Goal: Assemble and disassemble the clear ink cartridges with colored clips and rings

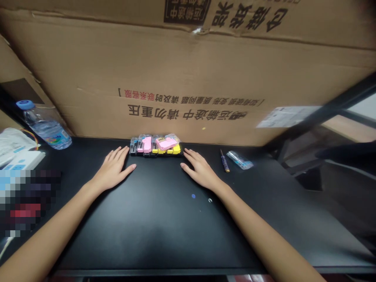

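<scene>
My left hand (116,167) lies flat on the black table, fingers stretched out and thumb apart, holding nothing. Its fingertips are close to the left end of a row of small plastic cases (134,146), which are clear, black, pink and yellow. On top of the row rests a pink piece (166,143), with a clear part beside it. My right hand (199,168) also lies flat with its fingers extended and nothing in it, close to the row's right end. What exactly the small cases are is too small to tell.
A cardboard box (176,70) stands along the back. At left are a water bottle (48,127) and white packages (25,162). A small screwdriver (225,161) and a clear packet (239,160) lie at right. A blue disc (193,196) and a white ring-like bit (210,200) lie nearer.
</scene>
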The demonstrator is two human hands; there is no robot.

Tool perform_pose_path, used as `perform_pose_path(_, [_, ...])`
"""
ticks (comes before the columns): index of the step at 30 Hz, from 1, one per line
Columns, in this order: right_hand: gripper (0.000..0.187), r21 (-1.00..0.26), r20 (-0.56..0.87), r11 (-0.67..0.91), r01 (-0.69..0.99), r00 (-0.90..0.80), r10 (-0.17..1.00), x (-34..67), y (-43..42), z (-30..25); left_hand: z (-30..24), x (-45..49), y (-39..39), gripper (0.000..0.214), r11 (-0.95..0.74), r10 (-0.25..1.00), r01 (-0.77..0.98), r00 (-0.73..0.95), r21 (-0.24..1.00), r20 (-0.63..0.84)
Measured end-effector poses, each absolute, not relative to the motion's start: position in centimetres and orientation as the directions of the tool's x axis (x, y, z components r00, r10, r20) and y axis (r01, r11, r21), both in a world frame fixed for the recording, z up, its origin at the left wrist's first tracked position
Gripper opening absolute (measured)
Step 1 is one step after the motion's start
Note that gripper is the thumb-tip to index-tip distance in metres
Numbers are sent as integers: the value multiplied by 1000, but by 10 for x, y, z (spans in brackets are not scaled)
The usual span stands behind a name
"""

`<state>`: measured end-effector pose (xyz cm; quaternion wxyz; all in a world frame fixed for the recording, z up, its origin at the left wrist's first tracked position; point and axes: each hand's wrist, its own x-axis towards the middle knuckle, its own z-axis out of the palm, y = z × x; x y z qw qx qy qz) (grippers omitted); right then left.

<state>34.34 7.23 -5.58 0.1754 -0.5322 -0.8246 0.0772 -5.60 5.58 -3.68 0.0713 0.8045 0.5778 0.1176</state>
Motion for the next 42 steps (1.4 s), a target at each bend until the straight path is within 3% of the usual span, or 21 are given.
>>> perform_pose_path(22, [62,-344,238,406,846,-340,910,342,74,-57,-43,-56,55,81,-340,939,912,316,229,136])
perform_pose_path(28, [50,-411,448,410,814,-211,869,333,73,-47,-49,-55,56,80,-343,934,910,303,233,189])
perform_pose_path(32, [36,-220,598,566,794,-349,721,313,61,-31,-49,-52,58,76,-319,937,917,267,240,226])
perform_pose_path(35, [33,-23,592,652,758,-515,619,295,53,-21,-49,-50,60,72,-313,935,917,253,247,248])
perform_pose_path(38, [35,97,551,662,743,-594,586,280,51,-16,-49,-50,60,72,-309,937,917,248,254,246])
perform_pose_path(42, [41,148,510,639,755,-612,605,270,59,-14,-48,-49,60,71,-305,940,916,247,259,234])
